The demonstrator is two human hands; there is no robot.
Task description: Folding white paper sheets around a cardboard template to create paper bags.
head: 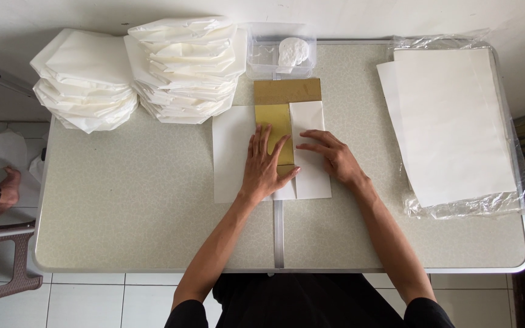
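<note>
Fingers: the left hand (265, 167) lies flat with its fingers (261, 141) spread wide, pressing on the gold board (276, 124); the right hand (334, 157) lies palm down, fingers (311, 143) loosely spread and gripping nothing, on the folded right flap of the white paper sheet (232, 155).
Head view, centre: the gold board is a narrow upright strip lying on the white paper sheet, mid tabletop (141, 206), with a brown card (287, 91) touching its upper end.
Head view, far edge: a clear plastic box (267, 58) with a white lump inside stands just beyond the brown card.
Head view, left: two stacks of folded white paper (135, 70) sit side by side at the far left corner.
Head view, right: a pile of flat white sheets (451, 121) lies on a clear plastic wrap (475, 203), well apart from the hands.
Head view, off the tabletop: another person's bare foot (8, 188) rests on the tiled floor at the left.
</note>
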